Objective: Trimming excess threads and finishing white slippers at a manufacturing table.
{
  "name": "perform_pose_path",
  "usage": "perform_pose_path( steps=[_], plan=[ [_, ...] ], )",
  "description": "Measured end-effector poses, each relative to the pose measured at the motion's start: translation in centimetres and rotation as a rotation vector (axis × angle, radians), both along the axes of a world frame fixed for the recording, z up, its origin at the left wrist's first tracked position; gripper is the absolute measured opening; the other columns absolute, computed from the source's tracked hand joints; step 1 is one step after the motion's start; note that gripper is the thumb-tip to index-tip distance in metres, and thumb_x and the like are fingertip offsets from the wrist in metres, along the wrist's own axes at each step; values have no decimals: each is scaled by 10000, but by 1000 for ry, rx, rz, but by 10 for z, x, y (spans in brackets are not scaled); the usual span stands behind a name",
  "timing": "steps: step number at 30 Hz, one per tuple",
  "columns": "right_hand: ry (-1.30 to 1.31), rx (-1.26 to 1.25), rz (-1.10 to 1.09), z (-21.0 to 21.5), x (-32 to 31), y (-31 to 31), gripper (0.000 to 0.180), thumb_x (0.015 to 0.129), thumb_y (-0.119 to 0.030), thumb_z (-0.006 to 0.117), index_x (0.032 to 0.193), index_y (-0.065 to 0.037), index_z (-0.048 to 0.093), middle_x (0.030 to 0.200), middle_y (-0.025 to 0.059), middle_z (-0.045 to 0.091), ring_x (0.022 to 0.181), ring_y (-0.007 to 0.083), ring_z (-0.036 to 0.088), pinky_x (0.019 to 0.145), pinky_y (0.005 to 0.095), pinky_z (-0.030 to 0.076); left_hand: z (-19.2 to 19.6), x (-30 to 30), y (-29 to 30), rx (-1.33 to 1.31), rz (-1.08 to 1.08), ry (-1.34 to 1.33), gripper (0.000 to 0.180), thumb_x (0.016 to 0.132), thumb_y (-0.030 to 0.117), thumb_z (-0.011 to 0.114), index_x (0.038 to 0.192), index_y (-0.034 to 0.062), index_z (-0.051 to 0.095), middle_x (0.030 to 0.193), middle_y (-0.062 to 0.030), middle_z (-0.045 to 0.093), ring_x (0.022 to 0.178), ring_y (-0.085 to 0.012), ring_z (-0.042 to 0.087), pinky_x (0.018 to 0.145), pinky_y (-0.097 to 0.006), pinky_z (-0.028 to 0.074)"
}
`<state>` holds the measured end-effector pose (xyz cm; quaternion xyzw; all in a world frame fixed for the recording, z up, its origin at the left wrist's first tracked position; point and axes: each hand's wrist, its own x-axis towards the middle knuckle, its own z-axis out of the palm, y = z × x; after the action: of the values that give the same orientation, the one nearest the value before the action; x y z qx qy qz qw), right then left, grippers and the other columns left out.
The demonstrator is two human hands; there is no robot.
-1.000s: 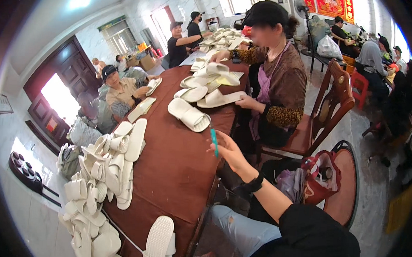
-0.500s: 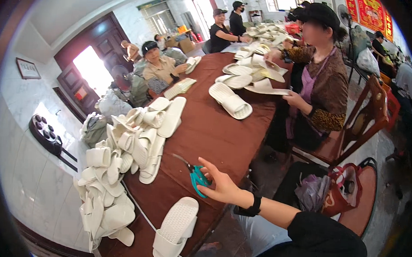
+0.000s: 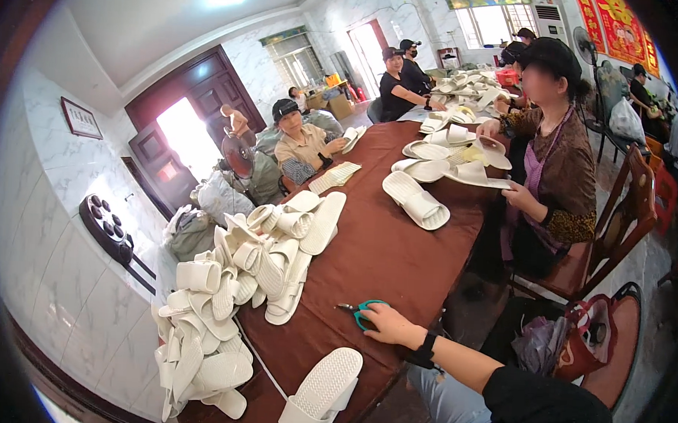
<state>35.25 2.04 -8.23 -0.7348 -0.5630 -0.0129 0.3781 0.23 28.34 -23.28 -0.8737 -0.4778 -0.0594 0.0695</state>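
Observation:
My right hand [image 3: 391, 326] reaches in over the near right part of the brown-covered table [image 3: 397, 267]. Its fingers and thumb close round the teal handles of a pair of scissors [image 3: 364, 313], whose blades point left, low over the cloth. Between the hand and the table's near edge lies a single white slide slipper [image 3: 322, 388], its strap end toward me. Left of the scissors spreads a heap of white slippers [image 3: 225, 312]. My left hand is out of the frame.
A loose slipper [image 3: 416, 201] lies farther along the table, near more slippers [image 3: 424, 170]. On the right a co-worker [image 3: 549, 153] sits holding a slipper; another person [image 3: 300, 138] sits across. A wooden chair [image 3: 603, 230] and a red bag [image 3: 587, 336] stand at right.
My right hand has gone from spread fingers to closer round the scissors' handles. The scissors have turned flatter, blades pointing left. The whole view has shifted, moving the scene rightward.

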Motion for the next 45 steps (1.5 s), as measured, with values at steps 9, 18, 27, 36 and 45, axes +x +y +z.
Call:
perform_pose_path(
  steps=[9,18,27,36,45],
  plan=[
    [82,311,57,-2,3,-14,400,755,-110,695,1122,-35,552,1277,209,476,1197,386,456,1005,433,403,-18,-39,-22,-64,-55,161,333,888,339,517,888,37,657,887,-187,654,863,-350,627,717,-463,490],
    [353,302,-96,-9,12,-9,179,795,-135,663,944,-35,656,923,146,637,864,295,627,765,369,504,-113,-234,-226,-376,233,296,338,891,340,507,856,44,668,861,-180,661,843,-343,637,698,-465,496],
    [435,245,85,-30,28,-5,153,914,-55,579,1034,27,627,980,47,645,895,123,602,811,243,469,-128,-289,-372,-703,1314,-1841,318,821,44,647,1124,24,554,999,-118,667,855,-228,633,721,-320,514],
    [504,206,102,-39,34,-3,170,928,-68,572,1070,10,621,993,39,635,909,117,596,829,245,461,-146,-318,-383,-298,1503,-1750,187,741,39,734,903,19,642,747,-62,639,610,-161,582,483,-280,447],
    [503,207,80,-35,27,1,156,926,-65,573,1051,10,628,983,41,638,906,116,596,808,243,469,-147,-349,-366,-345,1393,-1837,507,802,11,662,1250,-98,451,1019,-187,621,815,-230,634,632,-303,520]
  ],
)
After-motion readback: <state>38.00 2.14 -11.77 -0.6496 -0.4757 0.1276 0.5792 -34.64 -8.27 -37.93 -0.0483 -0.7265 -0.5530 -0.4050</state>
